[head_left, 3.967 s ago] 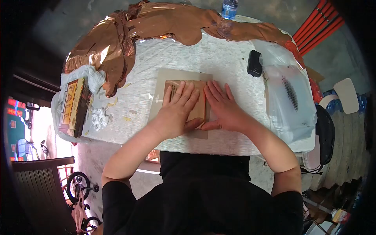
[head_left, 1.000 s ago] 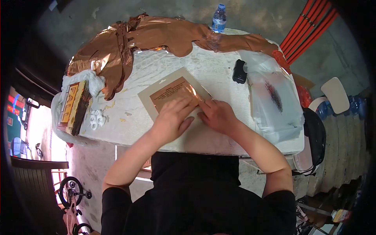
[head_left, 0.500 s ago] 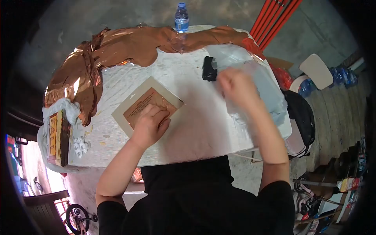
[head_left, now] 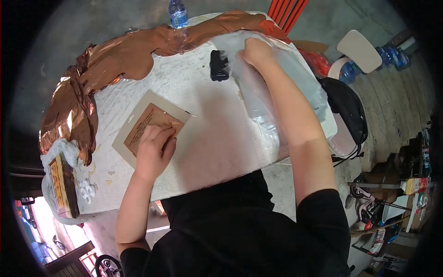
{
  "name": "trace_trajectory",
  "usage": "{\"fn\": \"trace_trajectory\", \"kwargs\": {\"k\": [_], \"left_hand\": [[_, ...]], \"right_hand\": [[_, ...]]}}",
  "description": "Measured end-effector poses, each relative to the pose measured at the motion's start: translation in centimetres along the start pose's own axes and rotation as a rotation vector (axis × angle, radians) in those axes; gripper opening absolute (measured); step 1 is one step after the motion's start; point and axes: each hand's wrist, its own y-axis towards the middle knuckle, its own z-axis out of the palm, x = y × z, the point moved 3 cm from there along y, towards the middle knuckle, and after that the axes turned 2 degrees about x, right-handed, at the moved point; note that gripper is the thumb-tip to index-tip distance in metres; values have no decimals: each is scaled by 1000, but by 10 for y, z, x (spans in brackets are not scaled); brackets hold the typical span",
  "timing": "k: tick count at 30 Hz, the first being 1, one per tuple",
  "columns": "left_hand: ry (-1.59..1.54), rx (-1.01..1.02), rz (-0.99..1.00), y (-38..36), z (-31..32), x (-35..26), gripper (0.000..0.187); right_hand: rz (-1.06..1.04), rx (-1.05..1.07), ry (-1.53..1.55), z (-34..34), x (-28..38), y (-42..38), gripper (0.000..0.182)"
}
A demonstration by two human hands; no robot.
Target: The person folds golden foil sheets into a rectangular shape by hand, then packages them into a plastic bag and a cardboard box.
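Observation:
A beige card packet point(head_left: 148, 102) with a hang hole and a copper-coloured, printed panel lies slantwise on the table. My left hand point(head_left: 154, 150) rests on its lower right part, fingers curled and pressed together; what sits under the fingertips is hidden. Toward the far right, my right hand point(head_left: 258, 53) is closed at the upper part of a stack of clear plastic bags point(head_left: 300, 94), pinching the film. The fingertips there are partly hidden and the film near them is blurred. Left of that hand lies a black object point(head_left: 218, 67), its right edge overlapped by film.
Copper-coloured foil point(head_left: 120, 57) runs along the far and left table edges. A water bottle point(head_left: 177, 16) stands at the far side. A yellow-and-brown box point(head_left: 63, 187) and white round pieces point(head_left: 86, 191) are at left. A black bag point(head_left: 346, 111) sits right of the table.
My right hand has moved toward the far edge over the plastic bags, and film now overlaps the black object. My left hand stays on the packet. The whole view has shifted.

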Motion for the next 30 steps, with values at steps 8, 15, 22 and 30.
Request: {"fn": "trace_trajectory", "kwargs": {"k": [8, 15, 22, 30], "left_hand": [[3, 27, -36, -1, -1, 0, 22], [19, 37, -32, 0, 0, -1, 23], [22, 33, -26, 1, 1, -1, 23], [-229, -5, -336, -7, 1, 7, 16]], "right_hand": [[-185, -172, -196, -11, 13, 0, 19], [-318, 20, -324, -84, 2, -64, 15], [-363, 291, -191, -158, 48, -143, 13], [-770, 213, 351, -89, 75, -174, 12]]}}
